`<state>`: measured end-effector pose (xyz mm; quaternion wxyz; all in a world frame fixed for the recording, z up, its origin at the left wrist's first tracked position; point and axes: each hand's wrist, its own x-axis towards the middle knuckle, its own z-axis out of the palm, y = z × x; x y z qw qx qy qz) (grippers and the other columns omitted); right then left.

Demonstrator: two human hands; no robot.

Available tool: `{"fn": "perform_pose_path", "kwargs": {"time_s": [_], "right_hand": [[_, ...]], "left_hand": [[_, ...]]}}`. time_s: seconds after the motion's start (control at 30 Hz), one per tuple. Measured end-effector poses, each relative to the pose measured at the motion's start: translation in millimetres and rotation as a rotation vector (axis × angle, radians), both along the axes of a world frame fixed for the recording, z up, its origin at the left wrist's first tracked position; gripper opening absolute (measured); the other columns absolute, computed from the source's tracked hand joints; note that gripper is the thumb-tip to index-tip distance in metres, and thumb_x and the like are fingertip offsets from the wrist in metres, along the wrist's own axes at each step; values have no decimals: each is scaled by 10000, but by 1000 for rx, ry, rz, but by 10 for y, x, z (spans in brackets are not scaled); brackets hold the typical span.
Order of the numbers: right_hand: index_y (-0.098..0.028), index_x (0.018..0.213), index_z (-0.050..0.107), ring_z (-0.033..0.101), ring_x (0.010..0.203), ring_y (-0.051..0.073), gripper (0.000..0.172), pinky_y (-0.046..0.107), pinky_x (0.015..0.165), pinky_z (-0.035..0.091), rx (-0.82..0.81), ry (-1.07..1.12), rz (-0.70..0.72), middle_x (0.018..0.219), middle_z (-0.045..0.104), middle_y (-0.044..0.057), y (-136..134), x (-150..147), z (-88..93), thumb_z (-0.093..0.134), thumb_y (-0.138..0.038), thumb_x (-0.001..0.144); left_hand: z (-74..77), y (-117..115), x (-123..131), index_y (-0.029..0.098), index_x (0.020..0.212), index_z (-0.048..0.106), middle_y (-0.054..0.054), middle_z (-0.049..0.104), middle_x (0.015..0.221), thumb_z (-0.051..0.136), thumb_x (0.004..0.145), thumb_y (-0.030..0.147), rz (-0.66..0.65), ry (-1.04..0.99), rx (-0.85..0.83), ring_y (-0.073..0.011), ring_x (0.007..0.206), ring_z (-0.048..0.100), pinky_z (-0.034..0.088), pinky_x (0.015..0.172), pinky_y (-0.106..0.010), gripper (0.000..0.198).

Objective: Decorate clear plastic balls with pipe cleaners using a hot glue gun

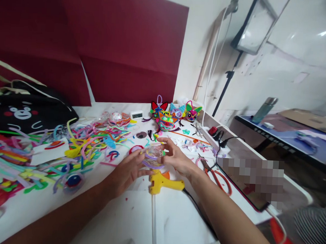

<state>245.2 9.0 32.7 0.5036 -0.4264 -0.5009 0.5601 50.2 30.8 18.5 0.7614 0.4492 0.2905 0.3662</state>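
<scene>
The clear ball (153,154) is held at mid-table, with the glue gun (163,183) just below at 6 o'clock. The left hand (127,171) at 8 and the right hand (177,160) at 3 have their fingers clamped on it. This looks like wrapping; next needs a steady grip.

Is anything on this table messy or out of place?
Yes. Pipe cleaners lie scattered in a tangle over the left of the table. The glue gun lies on its side below the left hand and right hand, which hold a clear round piece.
</scene>
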Motion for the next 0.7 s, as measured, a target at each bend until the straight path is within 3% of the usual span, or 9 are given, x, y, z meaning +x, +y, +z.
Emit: {"fn": "perform_pose_path", "kwargs": {"time_s": [0.13,0.37,0.53,0.7], "right_hand": [[-265,1172,510,607,745,143,683,267,665,504,15,16,-5,958,587,-28,13,-6,-9,705,-142,530],[-267,1183,466,661,832,172,727,297,749,532,33,129,-12,961,624,-24,34,-60,-41,754,-145,527],[-262,1209,438,694,883,192,758,332,810,541,37,197,2,1001,673,-6,16,-86,-50,773,-140,540],[-263,1207,446,702,868,181,775,303,776,544,17,247,-5,1029,706,1,26,-101,-74,783,-111,526]], "left_hand": [[-11,-11,13,207,1114,658,-109,684,1266,691,861,337,17,-11,8,-279,1104,673,597,767,-342,287],[-22,-35,59,191,1205,590,-120,652,1317,633,908,318,30,-92,54,-269,1190,627,528,967,-410,325],[-41,-54,60,193,1223,579,-121,640,1343,601,931,307,40,-136,79,-266,1209,619,498,1017,-423,314],[-71,-47,63,182,1217,594,-129,642,1342,645,903,303,66,-173,92,-275,1243,596,465,1061,-424,341]]}}
